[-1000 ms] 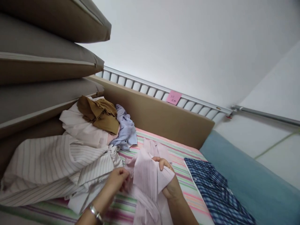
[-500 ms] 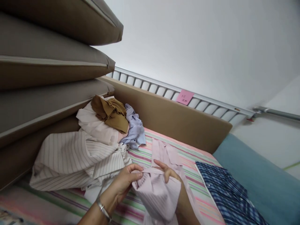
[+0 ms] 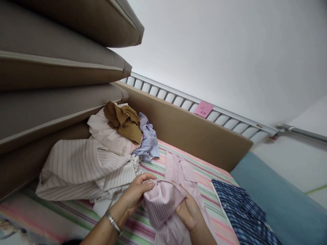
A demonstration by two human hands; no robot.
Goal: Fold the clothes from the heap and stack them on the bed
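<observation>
A pale pink striped shirt (image 3: 163,206) is gathered up at the lower middle, and more of it stretches away flat on the striped sheet (image 3: 212,199). My left hand (image 3: 136,192), with a silver bangle at the wrist, pinches the cloth's upper left edge between thumb and fingers. On the right side, my right hand (image 3: 187,209) grips the shirt's edge, its fingers partly hidden behind the fabric. Between the two hands the cloth is spread into a puckered fold that looks like a cuff or collar, though I cannot tell which.
Rumpled clothes lie to the left: a white striped garment (image 3: 74,166), a brown one (image 3: 124,120) and a light blue one (image 3: 149,137). Big grey cushions (image 3: 63,109) are stacked beside them. A folded blue plaid shirt (image 3: 242,211) lies right. Behind stand a brown board (image 3: 189,134) and a metal rail.
My right hand has moved from over the cloth to its right edge and closed on it. The gathered part has turned and spread open. My left hand keeps its pinch.
</observation>
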